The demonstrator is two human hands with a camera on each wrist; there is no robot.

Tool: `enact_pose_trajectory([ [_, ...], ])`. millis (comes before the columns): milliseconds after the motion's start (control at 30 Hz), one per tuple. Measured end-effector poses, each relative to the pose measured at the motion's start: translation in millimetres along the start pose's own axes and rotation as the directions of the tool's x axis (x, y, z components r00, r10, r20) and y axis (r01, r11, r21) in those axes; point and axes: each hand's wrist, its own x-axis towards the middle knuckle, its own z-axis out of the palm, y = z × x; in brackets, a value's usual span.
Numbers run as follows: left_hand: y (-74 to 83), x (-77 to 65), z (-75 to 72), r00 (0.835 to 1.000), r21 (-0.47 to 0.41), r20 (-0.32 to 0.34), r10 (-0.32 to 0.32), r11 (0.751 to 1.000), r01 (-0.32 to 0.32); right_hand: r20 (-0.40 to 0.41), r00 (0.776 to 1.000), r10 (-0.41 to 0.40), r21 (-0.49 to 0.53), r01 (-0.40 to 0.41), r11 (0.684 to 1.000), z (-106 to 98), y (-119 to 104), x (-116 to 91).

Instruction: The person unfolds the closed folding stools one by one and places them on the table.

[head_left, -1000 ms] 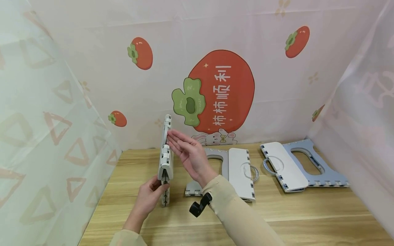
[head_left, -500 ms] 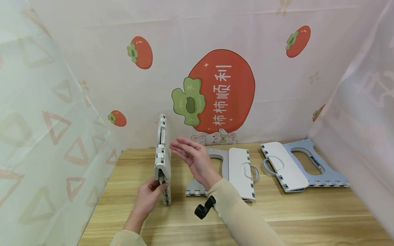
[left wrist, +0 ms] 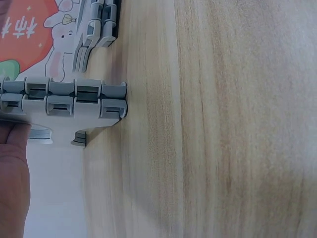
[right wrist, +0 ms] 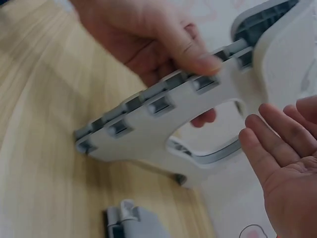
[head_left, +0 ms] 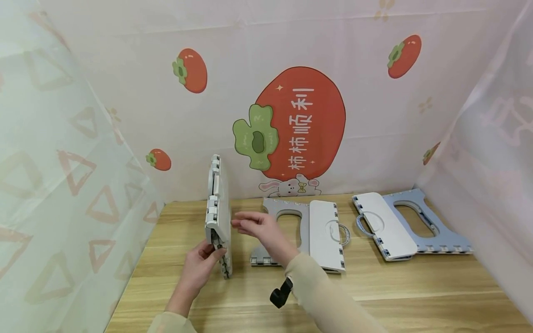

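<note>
A folded plastic step stool [head_left: 224,199], white and grey, stands on edge on the left of the table in the head view. My left hand [head_left: 199,266] grips its near hinged edge, thumb on the right side. In the right wrist view, fingertips of that left hand [right wrist: 148,39] show through the oval opening of the stool [right wrist: 148,124]. My right hand [head_left: 262,231] is just right of the stool, its fingers extended towards the panel and holding nothing. Whether the fingertips touch the panel is hard to tell.
A grey and white folded stool [head_left: 322,236] lies flat to the right, behind my right forearm. Farther right lies a blue and white one [head_left: 383,224]. The wooden table [head_left: 416,296] meets printed cloth walls [head_left: 125,69] at the back and sides.
The upright stool's upper part has swung left, so more of its right face shows. My right hand has come away from its upper edge and moved lower. My left hand keeps its grip.
</note>
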Motion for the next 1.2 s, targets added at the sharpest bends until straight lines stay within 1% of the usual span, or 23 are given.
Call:
enact_pose_trajectory([
  [100, 0.2, 0.0, -0.5, 1.0, -0.002, 0.008, -0.009, 1.0, 0.009, 0.017, 0.999, 0.031, -0.113, -0.029, 0.993, 0.7, 9.1, -3.0],
  [233, 1.0, -0.7, -1.1, 1.0, -0.003, 0.016, -0.011, 1.0, 0.011, 0.04, 0.998, 0.049, -0.247, -0.038, 0.968, 3.4, 18.2, -6.6],
  [300, 1.5, -1.4, -1.3, 1.0, -0.007, 0.019, -0.01, 1.0, 0.01, 0.058, 0.997, 0.059, -0.291, -0.04, 0.956, 5.6, 21.2, -8.7],
  [467, 1.8, -2.0, -1.2, 1.0, -0.009, 0.021, -0.018, 1.0, 0.018, 0.102, 0.991, 0.091, -0.359, -0.048, 0.932, 11.8, 26.2, -12.8],
  [600, 2.0, -1.9, -0.5, 1.0, -0.009, 0.022, -0.022, 1.0, 0.022, 0.103, 0.99, 0.093, -0.422, -0.041, 0.906, 15.5, 31.0, -14.1],
  [733, 1.9, -2.1, -0.1, 0.999, -0.008, 0.032, -0.034, 0.999, 0.034, 0.11, 0.991, 0.08, -0.454, -0.022, 0.891, 18.4, 34.5, -14.5],
  [833, 2.0, -2.2, -0.2, 0.998, -0.008, 0.036, -0.042, 0.999, 0.042, 0.12, 0.991, 0.055, -0.485, 0.01, 0.874, 19.9, 36.8, -14.0],
  [900, 2.1, -2.2, -0.4, 0.998, -0.003, 0.035, -0.045, 0.999, 0.045, 0.121, 0.992, 0.038, -0.521, 0.03, 0.853, 20.7, 38.8, -13.0],
  [933, 2.0, -2.0, -0.6, 0.998, -0.006, 0.034, -0.046, 0.999, 0.046, 0.119, 0.993, 0.029, -0.548, 0.041, 0.836, 21.7, 39.1, -12.4],
  [1033, 2.2, -1.6, -1.0, 0.998, 0.003, 0.035, -0.044, 0.999, 0.044, 0.109, 0.994, 0.007, -0.625, 0.063, 0.778, 25.1, 38.9, -10.7],
  [1133, 2.5, -1.2, -1.3, 0.998, 0.012, 0.035, -0.045, 0.999, 0.044, 0.096, 0.995, -0.018, -0.702, 0.08, 0.708, 29.8, 35.4, -9.5],
  [1200, 3.0, -1.1, -1.2, 0.998, 0.015, 0.039, -0.051, 0.999, 0.051, 0.089, 0.996, -0.028, -0.734, 0.085, 0.674, 31.7, 33.6, -9.0],
])
